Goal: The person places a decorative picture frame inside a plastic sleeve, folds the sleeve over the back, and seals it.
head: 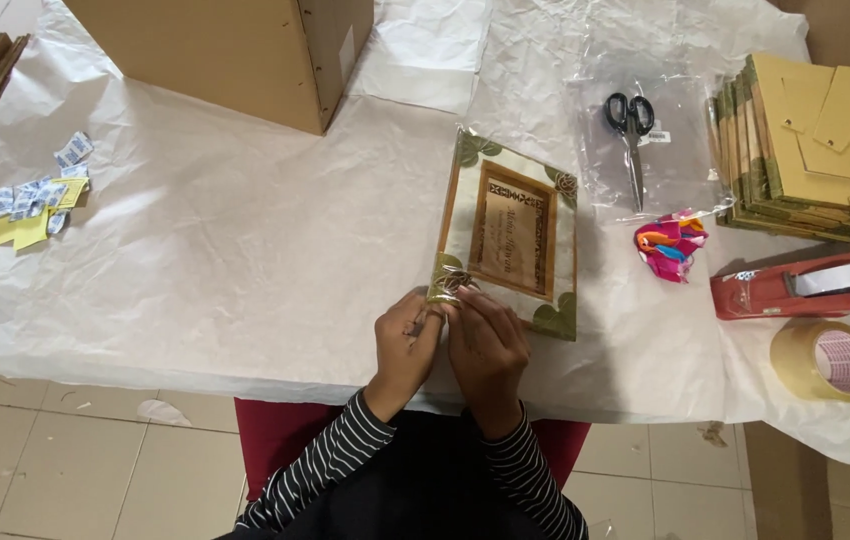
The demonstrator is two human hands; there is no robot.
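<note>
A framed picture (510, 232) in clear wrap lies flat near the table's front edge, with a brown inner panel and green corner ornaments. At its near left corner sits a small gold ribbon bow (453, 281). My left hand (407, 347) and my right hand (485, 343) meet at that corner, fingertips pinching the bow and the wrap around it. Both wrists wear striped sleeves.
Scissors (631, 128) lie on a clear plastic sheet (645, 150) behind the frame. A pink ribbon bundle (670, 245), a red tape dispenser (805, 285), a tape roll (827, 360), stacked frames (805, 150), a cardboard box (235, 50) and small packets (30, 200) surround them on white paper (225, 250).
</note>
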